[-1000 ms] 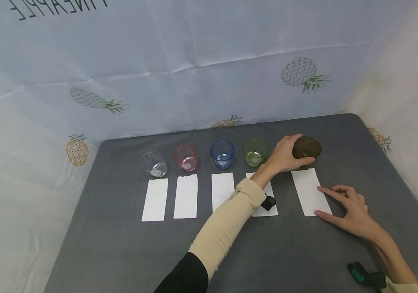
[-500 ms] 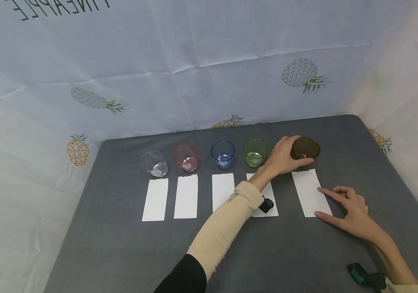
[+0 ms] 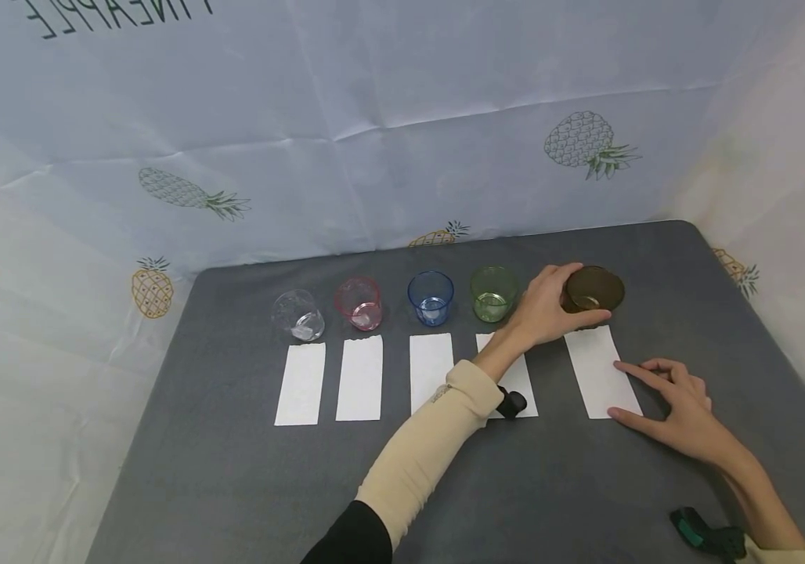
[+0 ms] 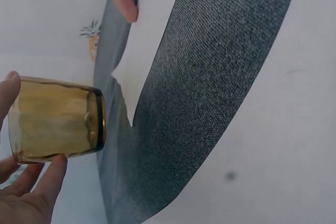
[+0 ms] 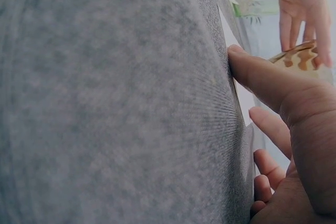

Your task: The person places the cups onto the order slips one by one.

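Observation:
My left hand (image 3: 550, 305) grips an amber-brown glass (image 3: 593, 290) at the far right end of a row of glasses. In the left wrist view, thumb and fingers wrap the upper part of the amber glass (image 4: 58, 119), with its base toward the table. Just in front of it lies a white paper strip (image 3: 600, 374). My right hand (image 3: 677, 407) lies at that strip's right side, thumb and index finger spread and straight, their tips touching the edge of the paper (image 5: 244, 95). Its other fingers are loosely bent.
Clear (image 3: 298, 316), pink (image 3: 359, 304), blue (image 3: 431, 299) and green (image 3: 493, 294) glasses stand left of the amber one. White strips (image 3: 301, 385) lie before them, one partly under my left forearm in view. A pineapple-print cloth (image 3: 346, 180) hangs behind the grey table (image 3: 233, 486).
The amber glass in my left hand has shifted slightly and tipped, its opening now showing more. My right hand stays on the strip's edge; the other glasses stay put.

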{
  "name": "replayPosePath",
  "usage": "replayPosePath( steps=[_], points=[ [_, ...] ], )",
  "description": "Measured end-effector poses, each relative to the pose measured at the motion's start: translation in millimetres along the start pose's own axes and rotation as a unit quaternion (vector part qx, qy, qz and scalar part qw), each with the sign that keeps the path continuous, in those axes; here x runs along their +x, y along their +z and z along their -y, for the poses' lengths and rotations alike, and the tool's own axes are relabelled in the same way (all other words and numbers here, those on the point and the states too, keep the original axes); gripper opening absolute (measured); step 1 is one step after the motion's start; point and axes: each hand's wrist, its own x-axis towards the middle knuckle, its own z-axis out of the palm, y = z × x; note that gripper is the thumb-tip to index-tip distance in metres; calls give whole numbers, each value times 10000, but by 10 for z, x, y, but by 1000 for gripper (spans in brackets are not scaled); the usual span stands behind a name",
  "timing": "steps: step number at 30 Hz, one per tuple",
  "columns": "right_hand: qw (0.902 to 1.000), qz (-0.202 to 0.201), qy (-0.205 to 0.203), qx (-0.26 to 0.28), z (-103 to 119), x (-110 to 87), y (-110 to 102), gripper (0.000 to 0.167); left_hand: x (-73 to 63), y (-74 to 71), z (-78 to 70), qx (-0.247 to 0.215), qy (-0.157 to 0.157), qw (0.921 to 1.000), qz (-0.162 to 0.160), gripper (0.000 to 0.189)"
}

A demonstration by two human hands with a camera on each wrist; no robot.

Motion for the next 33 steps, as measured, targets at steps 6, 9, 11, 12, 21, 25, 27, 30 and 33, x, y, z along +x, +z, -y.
replayPosePath(
  steps=[6, 9, 11, 12, 21, 25, 27, 30, 33],
  points=[
    [10000, 33, 40, 3, -2, -5, -3, 78, -63, -16, -27, -175, 207, 9995, -149, 83],
    [10000, 55, 65, -3, 6, -5, -8, 78, -100, -31, -44, -339, 282, 9988, -196, 82],
    [9999, 69, 82, -7, 14, -5, -9, 79, -126, -40, -56, -425, 312, 9984, -196, 81],
    [9999, 69, 90, 1, 17, -5, -10, 79, -140, -45, -63, -469, 326, 9982, -187, 81],
    [9999, 49, 71, -54, 7, -5, 1, 80, -257, -59, -142, -725, 353, 9967, -49, 82],
    [10000, -10, -5, -80, -10, -2, 6, 80, -301, -53, -176, -775, 340, 9964, 44, 83],
    [10000, -30, -40, -84, -15, -1, 8, 80, -326, -50, -195, -783, 344, 9963, 91, 83],
    [9999, -56, -77, -64, -8, 2, 3, 80, -360, -42, -219, -734, 404, 9964, 137, 83],
    [10000, -43, -66, -39, -2, -4, 7, 81, -389, -29, -234, -630, 468, 9968, 136, 83]
  ],
)
